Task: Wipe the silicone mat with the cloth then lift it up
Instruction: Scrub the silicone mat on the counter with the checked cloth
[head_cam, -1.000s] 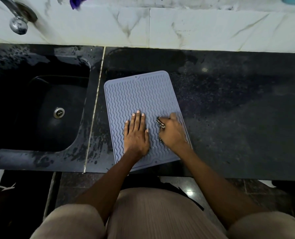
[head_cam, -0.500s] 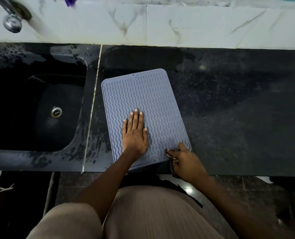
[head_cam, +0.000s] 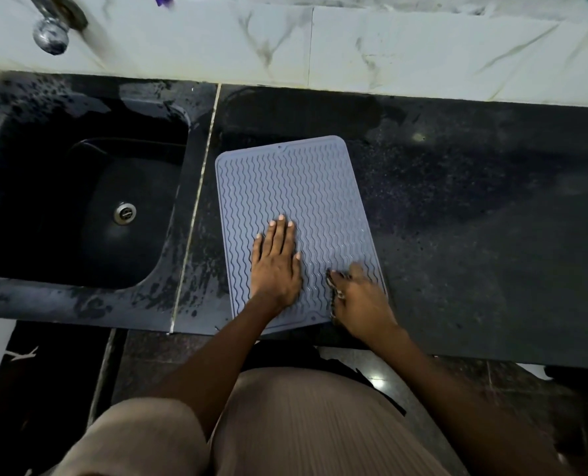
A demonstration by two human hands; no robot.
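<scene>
Dark counter (head_cam: 457, 235): my left hand (head_cam: 275, 266), fingers flat together, pins the mat (head_cam: 296, 180) so my right hand (head_cam: 361, 297), fingers bunched around the cloth (head_cam: 333, 297), can wipe.

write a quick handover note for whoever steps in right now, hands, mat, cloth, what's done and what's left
Left hand: flat, fingers straight, pressing down on the near half of the silicone mat.
Right hand: curled round a dark cloth, on the mat's near right corner.
Mat: lies flat on the black counter, just right of the sink, its near edge at the counter's front edge.
Done: wiping is under way; how much of the mat has been covered cannot be told.
Left: finish the wipe, then lift the mat off the counter. It has not been lifted yet.
</scene>
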